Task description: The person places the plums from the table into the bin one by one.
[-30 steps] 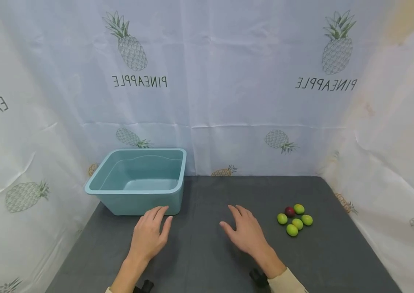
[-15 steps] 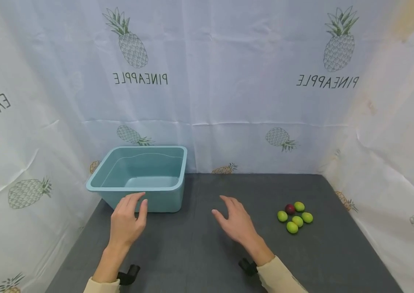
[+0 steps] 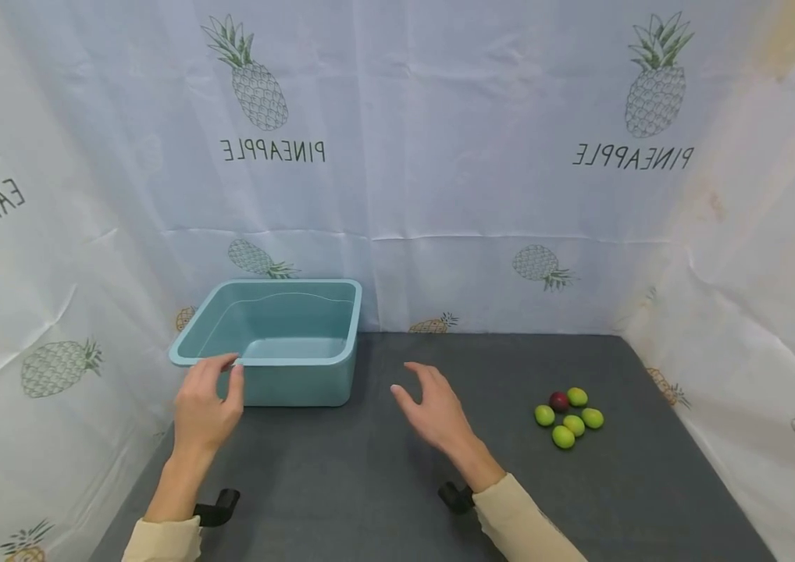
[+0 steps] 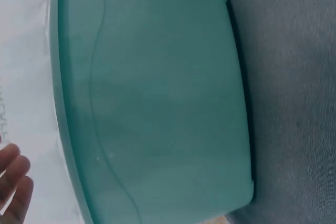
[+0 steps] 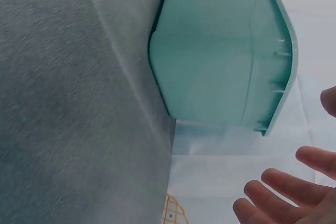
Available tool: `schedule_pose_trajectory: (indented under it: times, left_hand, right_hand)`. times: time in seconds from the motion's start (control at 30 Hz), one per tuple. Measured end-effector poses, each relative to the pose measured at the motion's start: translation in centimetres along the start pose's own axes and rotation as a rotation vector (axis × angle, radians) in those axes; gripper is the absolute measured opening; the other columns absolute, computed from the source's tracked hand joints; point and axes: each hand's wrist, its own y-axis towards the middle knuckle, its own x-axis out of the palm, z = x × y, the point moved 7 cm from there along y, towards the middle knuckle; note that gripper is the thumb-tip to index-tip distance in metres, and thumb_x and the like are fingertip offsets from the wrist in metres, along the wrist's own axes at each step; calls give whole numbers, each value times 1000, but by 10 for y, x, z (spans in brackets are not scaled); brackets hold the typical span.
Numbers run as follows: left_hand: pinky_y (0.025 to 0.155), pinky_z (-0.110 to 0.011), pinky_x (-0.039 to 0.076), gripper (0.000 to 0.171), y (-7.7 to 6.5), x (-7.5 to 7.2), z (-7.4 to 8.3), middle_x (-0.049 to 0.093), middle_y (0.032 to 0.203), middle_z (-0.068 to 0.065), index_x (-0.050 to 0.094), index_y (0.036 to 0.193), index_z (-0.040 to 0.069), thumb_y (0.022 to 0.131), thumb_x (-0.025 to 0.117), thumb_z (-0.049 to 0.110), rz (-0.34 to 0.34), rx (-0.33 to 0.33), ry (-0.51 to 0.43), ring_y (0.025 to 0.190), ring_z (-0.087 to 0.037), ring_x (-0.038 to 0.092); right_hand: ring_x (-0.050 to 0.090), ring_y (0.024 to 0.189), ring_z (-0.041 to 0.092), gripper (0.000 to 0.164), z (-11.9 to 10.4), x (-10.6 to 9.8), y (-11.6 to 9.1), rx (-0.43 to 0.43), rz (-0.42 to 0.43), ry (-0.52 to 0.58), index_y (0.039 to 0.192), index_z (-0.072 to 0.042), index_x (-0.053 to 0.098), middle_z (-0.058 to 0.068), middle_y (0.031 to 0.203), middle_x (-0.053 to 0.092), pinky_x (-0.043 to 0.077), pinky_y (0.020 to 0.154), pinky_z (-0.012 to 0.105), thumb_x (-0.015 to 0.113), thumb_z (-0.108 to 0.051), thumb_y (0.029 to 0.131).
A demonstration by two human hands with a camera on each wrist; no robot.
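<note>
A blue-green plastic basin stands at the back left of the dark table. My left hand is at the basin's front left, its fingers loosely bent and holding nothing; whether it touches the rim I cannot tell in the head view. In the left wrist view, the left fingertips show beside the basin wall, apart from it. To the right of the basin, my right hand hovers over the table with its fingers spread and nothing in them. The right wrist view shows those fingers apart from the basin.
Several small green fruits and one dark red fruit lie grouped on the right of the table. White cloth printed with pineapples hangs behind and at both sides. Black straps sit at the wrists.
Both hands have moved left and a little farther forward, the left hand more, from the basin's front right to its front left. Basin and fruits stay in place.
</note>
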Motion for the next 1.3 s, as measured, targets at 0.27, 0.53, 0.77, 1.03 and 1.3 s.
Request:
schedule_pose_trajectory:
  times: [0.27,0.53,0.77,1.03,1.3]
  left_hand:
    - [73,-46,40,21,10,-11,-24,64,93,-19,67,101,-2,89,56,12,62,-1,12,86,-35,57]
    - [77,-53,37,22,20,-14,-53,61,98,-23,66,104,-3,89,58,12,39,-66,38,89,-41,53]
    - [84,-58,34,24,23,-16,-77,57,109,-25,65,109,0,90,58,13,-11,-174,68,103,-45,49]
    - [90,-61,28,34,24,-15,-101,47,124,-27,57,124,0,95,53,19,-116,-328,89,113,-47,40]
    - [90,-70,26,53,17,-4,-123,24,145,-29,34,147,7,101,40,34,-310,-560,-35,126,-53,29]
  right_hand:
    - [46,126,23,60,-17,9,14,-35,-22,50,139,-20,47,1,139,47,40,95,49,47,-59,93]
    - [47,125,20,60,-30,16,30,-35,-43,108,140,-22,45,-1,138,47,41,95,47,48,-59,92]
    - [46,126,20,59,-39,23,43,-26,-62,142,141,-24,43,0,139,45,41,96,47,49,-57,93]
    - [43,128,22,61,-49,33,53,-61,-101,150,143,-22,41,2,142,43,39,97,48,47,-57,93]
    - [44,127,25,59,-52,42,66,-35,-124,251,143,-20,40,9,139,44,39,96,49,50,-51,95]
